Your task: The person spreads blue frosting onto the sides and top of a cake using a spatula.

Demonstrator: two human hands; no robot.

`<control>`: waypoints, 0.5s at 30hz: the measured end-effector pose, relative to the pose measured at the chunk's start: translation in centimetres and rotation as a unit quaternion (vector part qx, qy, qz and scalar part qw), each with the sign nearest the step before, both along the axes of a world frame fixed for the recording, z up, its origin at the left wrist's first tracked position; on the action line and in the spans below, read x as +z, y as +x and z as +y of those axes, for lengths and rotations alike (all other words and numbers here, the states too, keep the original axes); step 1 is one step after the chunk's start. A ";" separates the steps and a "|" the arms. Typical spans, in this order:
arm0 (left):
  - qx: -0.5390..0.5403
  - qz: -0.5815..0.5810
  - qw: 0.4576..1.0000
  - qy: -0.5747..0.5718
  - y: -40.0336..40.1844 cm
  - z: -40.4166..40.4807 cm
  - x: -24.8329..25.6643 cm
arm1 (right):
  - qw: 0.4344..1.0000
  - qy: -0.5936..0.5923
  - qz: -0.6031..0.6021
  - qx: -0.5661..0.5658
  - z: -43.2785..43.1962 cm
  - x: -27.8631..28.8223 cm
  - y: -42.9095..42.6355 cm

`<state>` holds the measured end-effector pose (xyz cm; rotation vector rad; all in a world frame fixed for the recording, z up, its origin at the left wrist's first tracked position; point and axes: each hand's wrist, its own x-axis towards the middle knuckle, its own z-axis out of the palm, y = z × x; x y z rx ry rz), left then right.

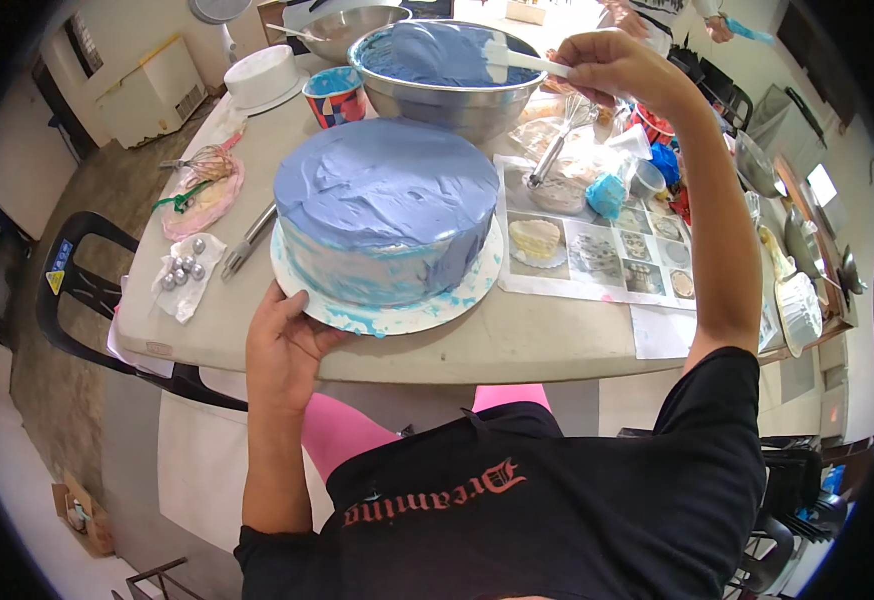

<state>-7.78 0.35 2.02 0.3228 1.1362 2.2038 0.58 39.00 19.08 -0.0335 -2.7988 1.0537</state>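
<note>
A round cake point(388, 202) stands before me, its top thick with blue-violet frosting. Streaks of white and light blue show on its side, with more of the violet at the right. Under it is a white round cake board point(444, 307) smeared with light blue. My left hand point(287, 337) grips the board's front left edge, thumb on top. My right hand point(617, 71) is raised at the far right and holds a white spatula point(530, 61). The spatula's blade lies over a steel mixing bowl point(444, 105) full of blue frosting point(437, 56), and frosting coats it.
Left of the cake lie a metal-handled tool point(249, 240), silver balls point(183, 270) on paper and a whisk point(208, 161). Behind stand a patterned cup point(335, 97) and a white cake point(260, 75). On the right are printed sheets point(602, 255) and another whisk point(557, 142). Another person's hand point(718, 28) shows beyond.
</note>
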 end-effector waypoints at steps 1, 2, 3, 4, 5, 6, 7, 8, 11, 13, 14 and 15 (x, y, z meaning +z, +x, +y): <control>0.000 -0.002 1.000 0.001 0.0 -0.1 0.0 | 0.999 -0.017 -0.009 0.028 -0.6 0.2 0.9; -0.003 -0.005 1.000 0.003 0.0 -0.2 -0.1 | 0.999 -0.011 -0.025 0.040 -0.8 0.5 1.6; -0.005 -0.010 1.000 0.005 0.1 -0.3 -0.1 | 0.999 -0.010 -0.027 0.041 -1.5 0.6 2.1; -0.004 -0.011 1.000 0.006 0.3 -0.2 0.1 | 0.999 0.020 0.014 0.030 -2.4 0.6 2.7; 0.005 -0.015 1.000 0.008 0.6 -0.2 0.5 | 0.997 0.049 0.055 0.019 -3.1 0.5 3.1; 0.013 -0.018 1.000 0.011 0.8 -0.1 0.9 | 0.997 0.051 0.054 0.019 -3.3 0.6 3.5; 0.014 -0.019 1.000 0.012 1.0 -0.1 1.3 | 0.994 0.061 0.086 0.010 -3.5 0.6 4.0; 0.006 -0.010 1.000 0.014 1.2 -0.2 1.6 | 0.991 0.071 0.118 0.002 -3.7 0.6 4.3; -0.003 -0.003 1.000 0.015 1.8 0.1 2.4 | 0.959 0.122 0.252 0.051 -4.8 0.4 4.9; -0.004 -0.006 1.000 0.015 2.0 0.3 2.7 | 0.943 0.190 0.265 0.066 -5.5 1.1 5.6; -0.006 -0.005 1.000 0.016 2.1 0.4 2.8 | 0.923 0.256 0.276 0.080 -5.8 1.5 6.1; -0.004 -0.004 1.000 0.015 2.1 0.4 2.9 | 0.923 0.254 0.276 0.082 -6.5 1.8 6.2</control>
